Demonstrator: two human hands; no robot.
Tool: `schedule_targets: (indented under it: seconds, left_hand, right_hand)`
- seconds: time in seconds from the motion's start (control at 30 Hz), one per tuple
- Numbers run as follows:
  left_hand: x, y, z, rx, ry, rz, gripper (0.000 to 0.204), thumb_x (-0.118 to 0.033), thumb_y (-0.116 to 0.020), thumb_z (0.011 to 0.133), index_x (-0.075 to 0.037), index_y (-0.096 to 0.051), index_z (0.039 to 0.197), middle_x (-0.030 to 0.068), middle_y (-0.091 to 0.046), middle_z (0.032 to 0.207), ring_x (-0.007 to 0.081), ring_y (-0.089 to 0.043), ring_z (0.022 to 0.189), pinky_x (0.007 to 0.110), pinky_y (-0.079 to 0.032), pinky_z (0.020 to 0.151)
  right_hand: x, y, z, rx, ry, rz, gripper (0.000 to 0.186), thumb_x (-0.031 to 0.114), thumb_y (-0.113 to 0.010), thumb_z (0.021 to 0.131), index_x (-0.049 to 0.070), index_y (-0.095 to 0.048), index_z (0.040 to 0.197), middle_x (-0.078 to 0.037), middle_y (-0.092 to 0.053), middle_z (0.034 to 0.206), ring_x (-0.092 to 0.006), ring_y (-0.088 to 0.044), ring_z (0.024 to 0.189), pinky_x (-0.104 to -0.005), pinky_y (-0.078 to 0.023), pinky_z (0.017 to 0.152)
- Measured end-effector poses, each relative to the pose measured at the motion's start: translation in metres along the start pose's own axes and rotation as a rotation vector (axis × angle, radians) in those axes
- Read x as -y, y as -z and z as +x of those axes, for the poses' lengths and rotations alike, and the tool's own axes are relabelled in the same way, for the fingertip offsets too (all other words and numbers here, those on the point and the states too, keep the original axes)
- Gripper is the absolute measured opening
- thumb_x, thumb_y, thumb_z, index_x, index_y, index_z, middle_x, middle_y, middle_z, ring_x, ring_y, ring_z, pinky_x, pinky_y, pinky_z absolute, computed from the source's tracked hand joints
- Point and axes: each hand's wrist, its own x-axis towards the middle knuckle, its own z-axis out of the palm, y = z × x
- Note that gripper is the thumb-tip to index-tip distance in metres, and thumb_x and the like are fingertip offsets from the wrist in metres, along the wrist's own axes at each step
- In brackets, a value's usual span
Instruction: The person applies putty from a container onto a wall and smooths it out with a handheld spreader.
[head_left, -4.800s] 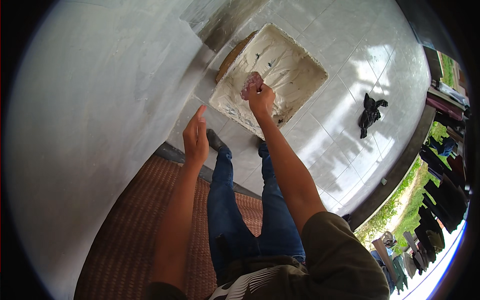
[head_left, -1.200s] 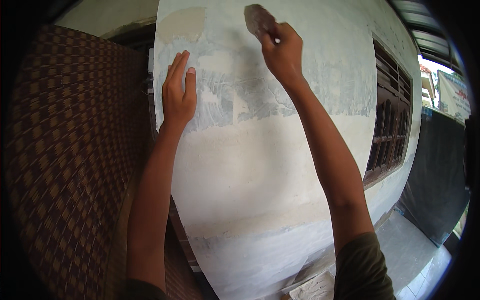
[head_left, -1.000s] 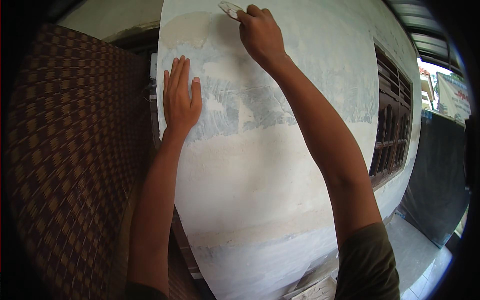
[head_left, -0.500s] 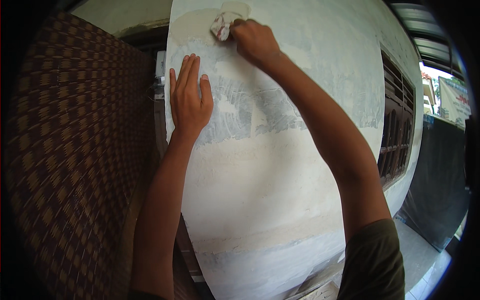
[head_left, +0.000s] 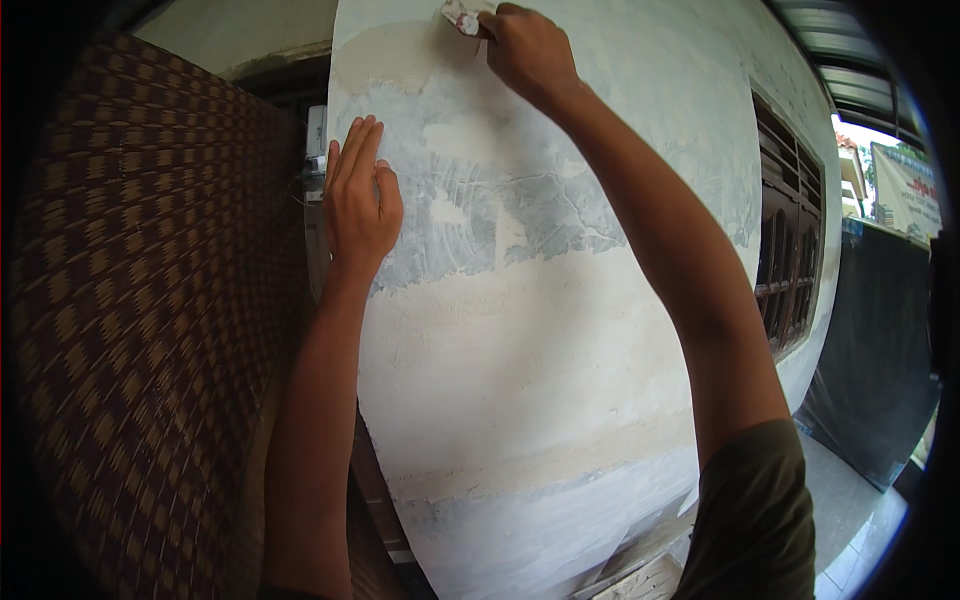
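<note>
In front of me stands a pale wall (head_left: 520, 350) with grey, patchy filler and thin cracks across its upper part. My right hand (head_left: 533, 58) is closed round the handle of a putty knife (head_left: 463, 17) at the top of the wall. White and reddish smears cover the putty knife's blade, which sits by a damp-looking beige patch (head_left: 385, 58). Most of the handle is hidden in my fist. Lower and to the left, my left hand (head_left: 362, 205) lies flat against the wall's left edge, fingers stretched upward and holding nothing.
A brown woven screen (head_left: 170, 300) fills the left side. Beside the wall's left edge is a small white box (head_left: 316, 130) with wires. To the right are a dark wooden window (head_left: 790, 235) and a black sheet (head_left: 875, 350). Boards (head_left: 640, 575) lie at the wall's foot.
My right hand has moved up and a little right with the putty knife, whose blade now shows at a flatter angle. My left hand appears slightly lower and further left.
</note>
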Motion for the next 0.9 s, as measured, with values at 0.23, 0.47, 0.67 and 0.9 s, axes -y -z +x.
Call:
schedule_targets:
  seconds: [0.23,0.47,0.67,0.9]
  left_hand:
    - [0.001,0.002,-0.003,-0.003,0.009,0.058,0.045,-0.005,-0.037,0.091,0.004,-0.054,0.133,0.0174,-0.053,0.139,0.031,-0.043,0.136,0.053,-0.021,0.117]
    - [0.0,0.005,-0.004,-0.045,0.009,0.074,0.042,-0.004,-0.045,0.088,0.006,-0.058,0.126,0.0189,-0.058,0.133,0.0315,-0.047,0.133,0.054,-0.023,0.116]
    - [-0.004,-0.004,-0.001,0.002,0.007,0.052,0.046,-0.005,-0.038,0.09,0.004,-0.053,0.133,0.0174,-0.053,0.14,0.0307,-0.042,0.137,0.054,-0.019,0.117]
    - [0.003,0.008,-0.006,-0.032,0.054,0.068,0.047,-0.005,-0.036,0.091,0.004,-0.053,0.133,0.0183,-0.052,0.14,0.0314,-0.042,0.137,0.053,-0.02,0.117]
  right_hand:
    - [0.025,-0.003,-0.063,0.277,0.073,0.032,0.012,0.002,-0.057,0.081,0.005,-0.066,0.089,-0.013,-0.068,0.093,-0.0323,-0.067,0.085,-0.0431,-0.055,0.067]
    - [0.042,0.034,-0.058,0.102,-0.017,0.201,0.017,0.007,-0.058,0.08,0.01,-0.07,0.092,-0.013,-0.062,0.078,-0.0339,-0.063,0.073,-0.0442,-0.051,0.065]
    - [0.0,-0.02,0.006,0.175,-0.021,-0.064,0.013,0.007,-0.055,0.083,0.002,-0.067,0.086,-0.018,-0.066,0.09,-0.035,-0.066,0.083,-0.0455,-0.054,0.07]
    - [0.08,0.014,-0.077,0.194,0.08,0.143,0.013,0.006,-0.058,0.079,0.008,-0.066,0.089,-0.012,-0.066,0.086,-0.0325,-0.066,0.079,-0.0437,-0.053,0.066]
